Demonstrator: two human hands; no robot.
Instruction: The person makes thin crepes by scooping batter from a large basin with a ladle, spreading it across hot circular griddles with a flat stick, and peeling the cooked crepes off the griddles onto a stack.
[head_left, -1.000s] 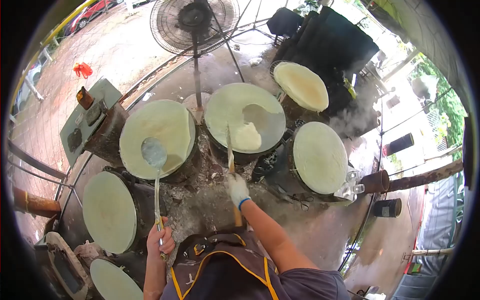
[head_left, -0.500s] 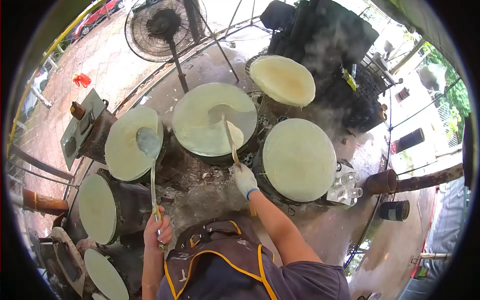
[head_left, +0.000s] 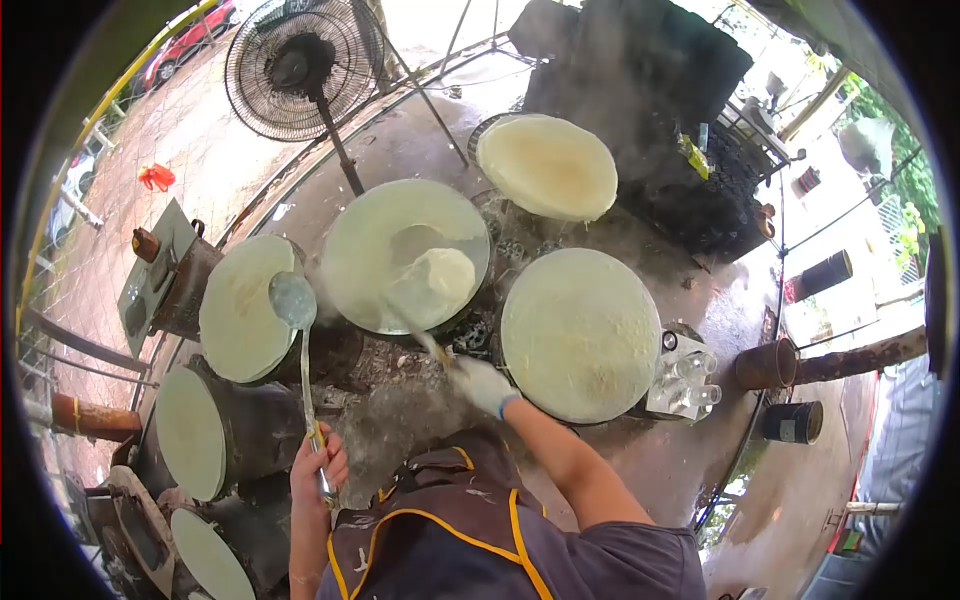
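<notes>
My left hand [head_left: 318, 462], bare, grips the lower handle of a long metal ladle [head_left: 306, 370]. The ladle's bowl [head_left: 292, 300] is above the right edge of a pale round sheet [head_left: 238, 312] on the left griddle. In a white glove, my right hand [head_left: 482, 384] is closed around a wooden-handled spatula [head_left: 432, 344]. The spatula is blurred, and its far end reaches over the middle griddle [head_left: 365, 245], which is coated in pale batter. Against that end lies a cream-coloured mound [head_left: 446, 276], batter or dough; I cannot tell which.
To my right is another coated griddle [head_left: 580, 335], beside glass jars [head_left: 690, 375]. A domed pale sheet [head_left: 547, 165] sits behind. Further coated rounds [head_left: 190, 435] stand at lower left. A standing fan [head_left: 305, 65] and a black block-like mass [head_left: 650, 80] are at the back. Steam drifts over the griddles.
My right hand has drawn the spatula back toward me, tilting it left. The cream-coloured mound looks bigger and sits left of before. My left hand still holds the ladle; the view has shifted slightly.
</notes>
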